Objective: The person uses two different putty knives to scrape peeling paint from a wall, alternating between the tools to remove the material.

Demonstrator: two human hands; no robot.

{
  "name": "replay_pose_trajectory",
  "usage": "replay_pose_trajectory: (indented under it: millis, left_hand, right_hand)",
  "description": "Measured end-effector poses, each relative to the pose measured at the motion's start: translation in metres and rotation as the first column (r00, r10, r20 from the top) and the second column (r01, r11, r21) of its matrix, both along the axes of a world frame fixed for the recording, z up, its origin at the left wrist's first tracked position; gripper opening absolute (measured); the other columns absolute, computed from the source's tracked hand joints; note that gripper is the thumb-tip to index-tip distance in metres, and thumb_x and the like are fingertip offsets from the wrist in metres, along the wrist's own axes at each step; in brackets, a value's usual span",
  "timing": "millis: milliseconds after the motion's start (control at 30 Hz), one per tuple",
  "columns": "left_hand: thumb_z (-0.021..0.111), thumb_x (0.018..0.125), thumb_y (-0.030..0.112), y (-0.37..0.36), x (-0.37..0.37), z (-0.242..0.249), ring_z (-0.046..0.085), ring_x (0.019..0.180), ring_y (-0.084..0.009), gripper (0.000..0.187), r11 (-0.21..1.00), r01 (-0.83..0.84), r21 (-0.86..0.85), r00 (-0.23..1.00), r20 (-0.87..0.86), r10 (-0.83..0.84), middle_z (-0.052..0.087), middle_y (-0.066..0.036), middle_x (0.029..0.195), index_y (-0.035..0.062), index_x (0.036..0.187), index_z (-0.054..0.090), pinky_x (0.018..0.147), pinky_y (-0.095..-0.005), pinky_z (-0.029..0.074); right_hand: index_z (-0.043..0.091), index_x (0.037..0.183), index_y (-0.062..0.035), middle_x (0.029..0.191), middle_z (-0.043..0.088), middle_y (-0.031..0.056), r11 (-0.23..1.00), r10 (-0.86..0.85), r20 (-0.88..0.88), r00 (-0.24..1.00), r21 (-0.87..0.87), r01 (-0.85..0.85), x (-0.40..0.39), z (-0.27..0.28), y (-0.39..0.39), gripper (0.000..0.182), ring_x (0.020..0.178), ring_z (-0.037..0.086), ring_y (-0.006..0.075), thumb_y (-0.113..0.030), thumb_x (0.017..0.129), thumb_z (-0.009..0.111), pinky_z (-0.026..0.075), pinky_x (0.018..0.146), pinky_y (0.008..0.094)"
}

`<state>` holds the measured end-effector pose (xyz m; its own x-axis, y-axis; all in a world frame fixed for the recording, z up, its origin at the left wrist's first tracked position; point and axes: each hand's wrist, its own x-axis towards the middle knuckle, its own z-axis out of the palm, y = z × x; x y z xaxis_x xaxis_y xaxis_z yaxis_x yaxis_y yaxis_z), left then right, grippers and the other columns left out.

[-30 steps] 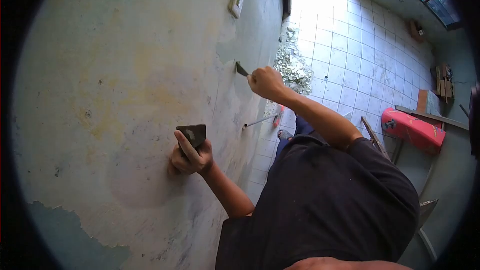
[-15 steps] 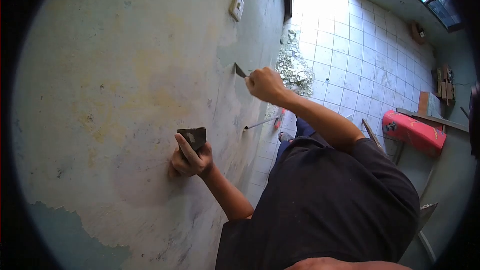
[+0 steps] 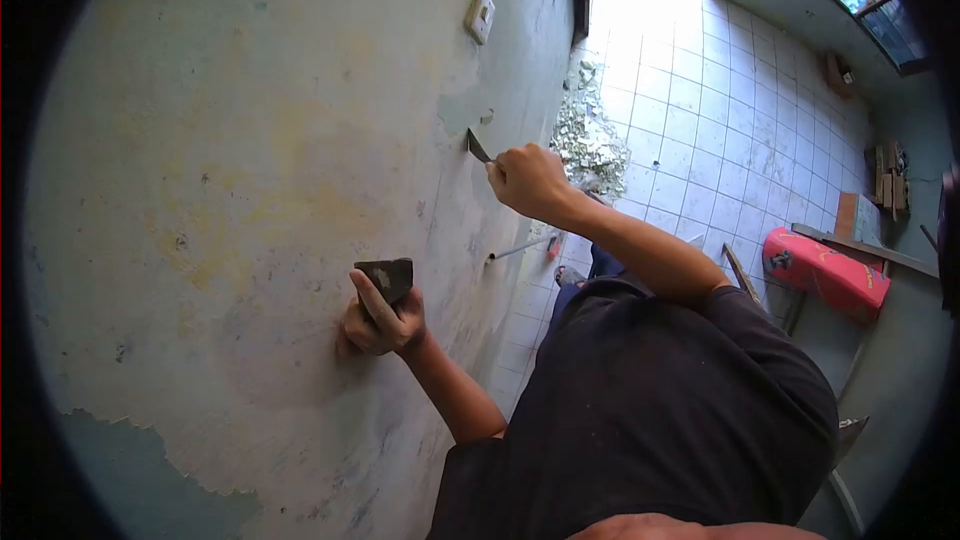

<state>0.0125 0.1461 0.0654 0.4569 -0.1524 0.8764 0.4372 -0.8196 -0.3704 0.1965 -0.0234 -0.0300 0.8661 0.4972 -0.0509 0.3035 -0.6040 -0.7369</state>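
Observation:
My right hand (image 3: 530, 180) is closed round a putty knife (image 3: 478, 147), whose blade tip meets the wall (image 3: 300, 140) at the edge of a grey-green paint patch (image 3: 462, 108). A small paint flake (image 3: 487, 116) shows just above the blade. Lower on the left, my left hand (image 3: 382, 320) rests close against the wall, its fingers wrapped round a scraper with a wide dark blade (image 3: 388, 278). One finger lies along that blade, and the handle is hidden in my palm.
A light switch (image 3: 480, 16) sits on the wall above my right hand. Paint chips (image 3: 590, 140) lie heaped on the tiled floor (image 3: 690, 120) along the wall's foot. A pipe (image 3: 520, 248) sticks out near my feet. To the right is a red covered object (image 3: 825, 275) beside boards.
The putty knife has shifted slightly along the wall, and a paint flake now shows above its blade. My left hand and its scraper stay in place.

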Motion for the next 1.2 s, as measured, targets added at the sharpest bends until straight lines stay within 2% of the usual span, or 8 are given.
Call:
replay_pose_trajectory:
  millis: [367,500,633,733,833,933,1100,1200]
  left_hand:
    - [0.068,0.094,0.047,0.002,-0.001,-0.002,0.053,0.072,-0.0188,0.045,1.0,-0.004,-0.01,1.0,0.007,0.004,0.058,-0.001,0.082,0.0107,0.121,0.075,0.071,-0.036,0.035]
    - [0.067,0.094,0.046,0.0,-0.003,-0.002,0.053,0.072,-0.0187,0.045,1.0,0.017,-0.018,1.0,0.004,-0.017,0.059,0.0,0.082,0.0103,0.121,0.075,0.071,-0.0359,0.035]
    - [0.066,0.095,0.045,0.001,0.0,-0.001,0.054,0.073,-0.0187,0.045,1.0,-0.01,-0.01,0.999,0.032,0.01,0.059,0.0,0.083,0.0101,0.121,0.075,0.071,-0.0358,0.035]
    - [0.066,0.095,0.046,-0.002,-0.002,-0.001,0.054,0.073,-0.0188,0.045,0.999,-0.032,-0.014,0.999,0.003,0.032,0.058,-0.001,0.083,0.0105,0.121,0.075,0.071,-0.0359,0.036]
    - [0.066,0.095,0.046,-0.001,-0.001,0.001,0.054,0.073,-0.019,0.045,1.0,-0.012,0.002,1.0,0.027,0.012,0.057,-0.001,0.084,0.0107,0.121,0.075,0.071,-0.0358,0.036]
    - [0.065,0.096,0.046,0.0,0.004,0.001,0.054,0.072,-0.0193,0.045,1.0,0.003,-0.007,1.0,0.013,-0.003,0.056,-0.001,0.084,0.0101,0.121,0.075,0.071,-0.0357,0.037]
    - [0.063,0.097,0.049,0.002,0.0,-0.006,0.054,0.073,-0.0203,0.043,0.999,-0.017,-0.033,0.999,0.029,0.018,0.058,-0.001,0.086,0.013,0.116,0.076,0.073,-0.0376,0.037]
    - [0.066,0.095,0.046,0.001,0.001,-0.001,0.053,0.072,-0.0197,0.046,1.0,0.016,-0.003,1.0,0.019,-0.016,0.058,-0.001,0.081,0.0079,0.12,0.075,0.068,-0.0355,0.037]
  right_hand:
    - [0.07,0.067,-0.0003,0.069,0.065,0.0279,0.996,-0.089,0.002,0.996,-0.006,0.089,0.03,-0.042,0.004,0.037,0.067,0.068,0.0467,-0.027,0.09,0.059,0.056,0.068,0.0534]
    - [0.071,0.068,-0.0004,0.068,0.066,0.0269,0.999,0.026,0.033,0.999,0.035,-0.027,-0.004,0.007,-0.001,0.038,0.068,0.07,0.044,-0.029,0.09,0.06,0.057,0.065,0.0526]
    - [0.069,0.066,-0.0019,0.06,0.062,0.0231,0.994,-0.107,0.077,0.991,-0.028,0.109,0.028,-0.038,0.005,0.037,0.058,0.066,0.043,-0.027,0.092,0.061,0.055,0.06,0.0511]
    - [0.068,0.065,-0.0016,0.06,0.062,0.0225,0.999,0.025,0.15,0.988,0.041,-0.032,-0.002,-0.003,0.001,0.037,0.058,0.065,0.0434,-0.026,0.092,0.062,0.055,0.059,0.0515]
    - [0.069,0.068,-0.0035,0.062,0.063,0.0213,0.996,-0.079,0.048,0.996,-0.026,0.081,0.037,-0.058,0.002,0.034,0.059,0.065,0.0432,-0.026,0.092,0.061,0.055,0.061,0.0519]
    - [0.07,0.068,-0.0029,0.064,0.065,0.0225,1.0,0.017,0.083,0.996,0.023,-0.019,-0.001,0.004,-0.001,0.036,0.061,0.066,0.0431,-0.027,0.093,0.061,0.055,0.063,0.0509]
    - [0.069,0.068,-0.0027,0.064,0.064,0.0231,0.988,-0.145,-0.018,0.989,-0.055,0.144,0.029,-0.045,0.004,0.036,0.062,0.066,0.0439,-0.028,0.093,0.061,0.056,0.065,0.0505]
    - [0.07,0.068,-0.0012,0.065,0.064,0.0242,0.999,-0.042,0.055,0.998,-0.005,0.042,0.015,-0.022,0.002,0.037,0.062,0.066,0.0436,-0.029,0.091,0.063,0.055,0.062,0.051]
